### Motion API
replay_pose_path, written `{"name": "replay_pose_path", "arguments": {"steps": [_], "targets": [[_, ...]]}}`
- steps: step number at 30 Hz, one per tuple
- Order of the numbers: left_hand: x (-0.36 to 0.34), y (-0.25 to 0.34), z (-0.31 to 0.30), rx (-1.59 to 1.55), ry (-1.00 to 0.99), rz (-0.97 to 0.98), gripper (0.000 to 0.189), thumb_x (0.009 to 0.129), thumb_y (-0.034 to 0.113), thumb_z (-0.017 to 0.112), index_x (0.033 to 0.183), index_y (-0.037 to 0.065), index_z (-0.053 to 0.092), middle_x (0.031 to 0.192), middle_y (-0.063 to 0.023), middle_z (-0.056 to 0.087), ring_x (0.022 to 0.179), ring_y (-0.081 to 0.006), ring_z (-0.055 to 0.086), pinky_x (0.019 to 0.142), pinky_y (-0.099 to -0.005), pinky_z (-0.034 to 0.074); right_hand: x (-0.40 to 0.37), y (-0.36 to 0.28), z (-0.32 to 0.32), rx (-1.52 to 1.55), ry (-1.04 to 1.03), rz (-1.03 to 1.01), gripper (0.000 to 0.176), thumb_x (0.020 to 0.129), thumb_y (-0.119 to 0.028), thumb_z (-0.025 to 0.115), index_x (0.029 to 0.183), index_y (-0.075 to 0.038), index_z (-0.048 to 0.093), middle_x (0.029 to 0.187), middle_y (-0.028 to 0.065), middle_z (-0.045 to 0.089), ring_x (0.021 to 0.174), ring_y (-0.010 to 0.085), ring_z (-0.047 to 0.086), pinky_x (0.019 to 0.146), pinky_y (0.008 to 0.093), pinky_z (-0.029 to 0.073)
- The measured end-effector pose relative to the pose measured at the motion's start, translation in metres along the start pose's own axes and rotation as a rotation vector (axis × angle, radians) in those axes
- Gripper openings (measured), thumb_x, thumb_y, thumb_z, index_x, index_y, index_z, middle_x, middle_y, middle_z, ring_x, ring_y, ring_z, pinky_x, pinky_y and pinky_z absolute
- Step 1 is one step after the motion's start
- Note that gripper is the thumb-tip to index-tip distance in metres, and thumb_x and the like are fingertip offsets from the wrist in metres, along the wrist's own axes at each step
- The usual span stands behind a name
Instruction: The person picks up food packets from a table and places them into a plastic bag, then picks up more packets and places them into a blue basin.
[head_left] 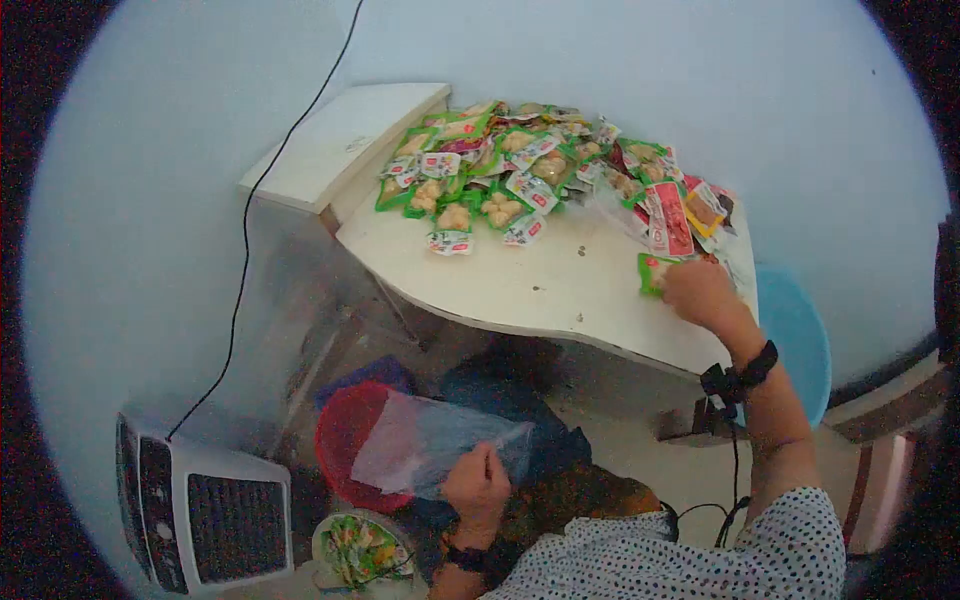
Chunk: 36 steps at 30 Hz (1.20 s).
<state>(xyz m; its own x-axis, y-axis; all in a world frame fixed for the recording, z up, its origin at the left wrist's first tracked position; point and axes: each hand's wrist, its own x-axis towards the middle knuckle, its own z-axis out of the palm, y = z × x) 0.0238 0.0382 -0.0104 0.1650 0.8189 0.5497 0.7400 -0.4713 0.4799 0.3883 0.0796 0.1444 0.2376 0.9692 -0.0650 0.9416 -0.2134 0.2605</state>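
My left hand (pixel 478 484) is closed on the edge of a clear plastic bag (pixel 420 445), which hangs over my lap and partly across a red basin (pixel 340 440). On the right side of the white table, my right hand (pixel 700 294) is closed on a small green snack packet (pixel 650 272); its fingertips are partly hidden. Just beyond that hand lies a red and white packet (pixel 668 218), with a yellow and brown packet (pixel 705 207) beside it. A heap of green and white snack packets (pixel 500 185) covers the back of the table.
The white table (pixel 470 290) has a wavy front edge and a raised white panel (pixel 340 140) at its left. A blue tub (pixel 795 340) stands right of it. At lower left are a white air cooler (pixel 235 520) and a container of packets (pixel 362 550). A black cable (pixel 245 230) hangs down.
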Motion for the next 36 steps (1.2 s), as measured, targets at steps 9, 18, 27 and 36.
{"name": "replay_pose_path", "arguments": {"steps": [9, 18, 27, 36], "targets": [[0.008, -0.003, -0.009, -0.007, -0.037, 0.016, 0.005, 0.078, 0.008, 0.068, 0.082, 0.010, 0.066, 0.063, -0.0082, 0.056, 0.055, -0.0275, 0.057, 0.048, -0.0385, 0.045, 0.044, -0.001, -0.052, 0.163, 0.172, -0.087, 0.032, 0.083, -0.035, 0.064, 0.096, -0.006, 0.068, 0.082, 0.0149, 0.067, 0.084, 0.0346, 0.065, 0.074, 0.0455, 0.051], [0.019, -0.002, -0.018, -0.056, -0.038, -0.017, 0.006, 0.077, 0.008, 0.068, 0.082, 0.010, 0.066, 0.062, -0.0076, 0.056, 0.054, -0.0259, 0.057, 0.046, -0.0378, 0.045, 0.152, -0.048, -0.073, 0.515, 0.500, -0.375, 0.027, 0.083, -0.015, 0.065, 0.108, -0.007, 0.066, 0.101, 0.0156, 0.066, 0.096, 0.0341, 0.062, 0.086, 0.0440, 0.048], [0.014, -0.018, -0.003, -0.039, -0.014, 0.016, 0.007, 0.077, 0.008, 0.068, 0.083, 0.009, 0.066, 0.062, -0.0074, 0.056, 0.053, -0.0256, 0.057, 0.047, -0.0371, 0.046, 0.232, -0.120, -0.060, 0.182, 0.427, -0.372, 0.024, 0.080, -0.010, 0.061, 0.103, -0.009, 0.067, 0.103, 0.0103, 0.066, 0.102, 0.0295, 0.060, 0.090, 0.0440, 0.045], [0.017, -0.025, 0.000, -0.057, -0.067, -0.018, 0.011, 0.075, 0.008, 0.070, 0.086, 0.009, 0.067, 0.062, -0.0078, 0.057, 0.054, -0.0255, 0.058, 0.048, -0.0359, 0.047, 0.259, -0.148, -0.039, 0.037, 0.562, -0.308, 0.032, 0.074, -0.002, 0.060, 0.105, -0.008, 0.063, 0.099, 0.0100, 0.065, 0.099, 0.0277, 0.060, 0.090, 0.0455, 0.043]]}}
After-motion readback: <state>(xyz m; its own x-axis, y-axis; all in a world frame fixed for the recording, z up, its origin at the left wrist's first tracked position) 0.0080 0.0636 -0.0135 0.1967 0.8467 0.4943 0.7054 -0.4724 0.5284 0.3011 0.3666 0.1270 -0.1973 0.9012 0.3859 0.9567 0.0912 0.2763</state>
